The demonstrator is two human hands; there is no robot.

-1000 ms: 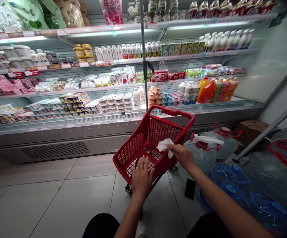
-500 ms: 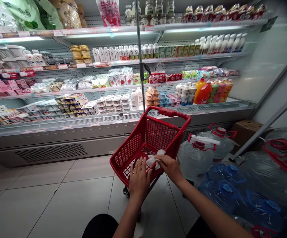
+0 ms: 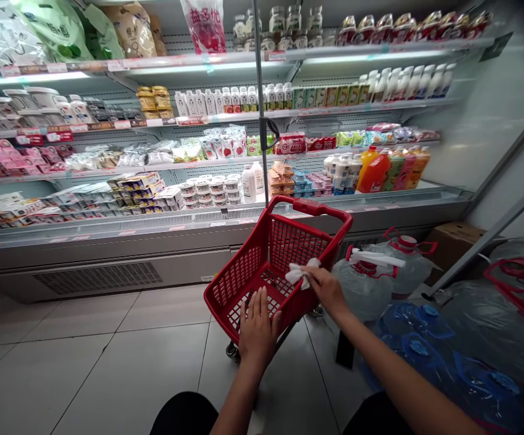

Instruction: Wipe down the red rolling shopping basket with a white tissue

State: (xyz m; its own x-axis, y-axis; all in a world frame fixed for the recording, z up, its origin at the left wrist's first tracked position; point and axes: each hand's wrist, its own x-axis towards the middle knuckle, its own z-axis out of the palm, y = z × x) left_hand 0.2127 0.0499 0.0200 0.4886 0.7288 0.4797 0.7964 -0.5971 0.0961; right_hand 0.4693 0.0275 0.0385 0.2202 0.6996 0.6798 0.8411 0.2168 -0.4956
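Note:
A red plastic shopping cart with lattice walls stands on the tiled floor in front of me. My left hand lies with fingers outstretched against the cart's near rim. In my right hand a crumpled white tissue is pinched, and it touches the cart's right-hand rim. Part of the tissue hangs over the inner side of the basket. The cart's raised handle is at the far end. My left hand hides part of the near wall.
A refrigerated display case stocked with dairy goods and drinks spans the back. Large clear water jugs and blue-tinted jugs crowd the floor at right. A cardboard box sits behind them. A dark flat object lies beside the cart.
My right hand has slid the tissue along the right rim, away from me toward the handle. My left hand stays at the near rim. The view has shifted slightly.

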